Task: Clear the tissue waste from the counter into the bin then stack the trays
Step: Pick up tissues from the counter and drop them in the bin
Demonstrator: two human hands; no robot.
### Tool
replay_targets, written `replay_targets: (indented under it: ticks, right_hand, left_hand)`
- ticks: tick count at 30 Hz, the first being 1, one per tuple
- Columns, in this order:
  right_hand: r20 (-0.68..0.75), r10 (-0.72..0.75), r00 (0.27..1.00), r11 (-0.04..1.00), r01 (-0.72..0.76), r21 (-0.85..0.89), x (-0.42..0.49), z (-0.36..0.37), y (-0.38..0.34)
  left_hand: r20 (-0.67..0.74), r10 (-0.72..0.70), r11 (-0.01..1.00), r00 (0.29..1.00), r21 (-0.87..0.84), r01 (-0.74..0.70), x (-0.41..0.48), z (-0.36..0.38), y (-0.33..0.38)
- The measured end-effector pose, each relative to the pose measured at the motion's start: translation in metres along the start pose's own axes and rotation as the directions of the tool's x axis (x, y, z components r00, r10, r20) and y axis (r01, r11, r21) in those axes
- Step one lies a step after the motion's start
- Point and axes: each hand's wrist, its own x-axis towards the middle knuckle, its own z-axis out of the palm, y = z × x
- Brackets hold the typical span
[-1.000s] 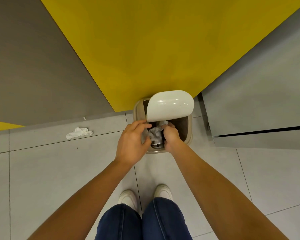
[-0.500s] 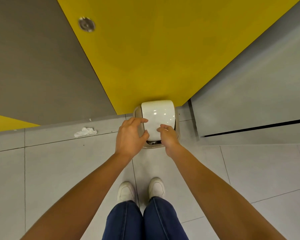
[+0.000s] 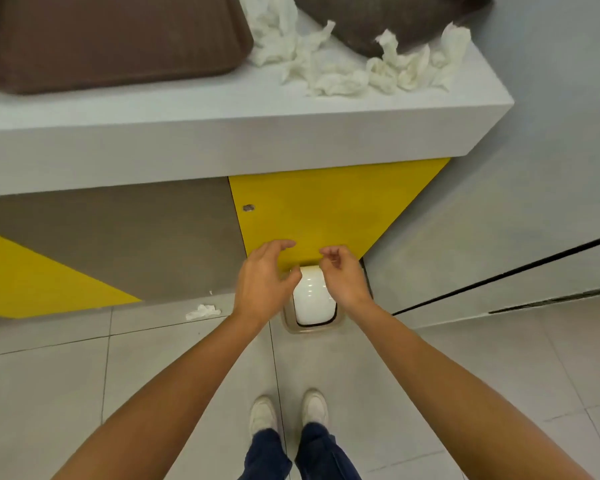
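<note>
A small beige bin (image 3: 311, 328) with a white swing lid (image 3: 313, 299) stands on the floor against the yellow counter front. Its lid is down. My left hand (image 3: 264, 282) and my right hand (image 3: 344, 277) hover above the bin, empty, fingers loosely curled. On the white counter (image 3: 222, 129) above lie several crumpled white tissues (image 3: 347, 64). A brown tray (image 3: 111, 39) sits at the counter's left. A second brown tray (image 3: 388, 19) lies at the right, partly cut off by the frame's top.
One crumpled tissue (image 3: 203, 311) lies on the grey tiled floor left of the bin. A grey cabinet (image 3: 520, 237) stands to the right of the bin. My white shoes (image 3: 288, 414) are just behind the bin.
My hands pushed tissue into the bin, the lid swung down, and both hands lifted away empty. My view rose, bringing the counter, tissues and trays into sight.
</note>
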Motion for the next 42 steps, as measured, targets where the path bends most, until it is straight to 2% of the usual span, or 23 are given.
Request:
replay_targets:
  ticks: [11, 19, 24, 30, 34, 38, 42]
  right_hand:
    - [-0.115, -0.301, 0.947, 0.954, 0.298, -0.045, -0.026, -0.046, -0.131]
    - [-0.121, -0.484, 0.867, 0.875, 0.473, -0.105, -0.035, -0.04, -0.198]
    - [-0.164, -0.507, 0.846, 0.862, 0.498, -0.096, -0.031, -0.033, -0.223]
    - [-0.184, -0.534, 0.825, 0.844, 0.509, -0.169, -0.005, -0.04, -0.232]
    - [-0.154, -0.586, 0.795, 0.794, 0.526, -0.306, 0.024, -0.042, -0.235]
    - [-0.083, -0.661, 0.746, 0.669, 0.535, -0.517, 0.054, -0.041, -0.236]
    - [0.051, -0.663, 0.747, 0.554, 0.535, -0.637, 0.085, -0.04, -0.239]
  left_hand:
    - [-0.178, 0.159, 0.985, 0.971, -0.032, -0.167, 0.01, -0.102, 0.078]
    - [-0.244, 0.178, 0.982, 0.953, -0.02, -0.189, 0.026, -0.158, 0.09]
    - [-0.267, 0.203, 0.979, 0.942, 0.018, -0.205, 0.043, -0.178, 0.09]
    - [-0.291, 0.242, 0.97, 0.926, 0.034, -0.242, 0.075, -0.183, 0.098]
    - [-0.304, 0.267, 0.963, 0.914, 0.049, -0.265, 0.104, -0.183, 0.102]
    - [-0.298, 0.251, 0.968, 0.921, 0.073, -0.24, 0.133, -0.185, 0.107]
    - [-0.299, 0.244, 0.969, 0.923, 0.114, -0.22, 0.16, -0.185, 0.11]
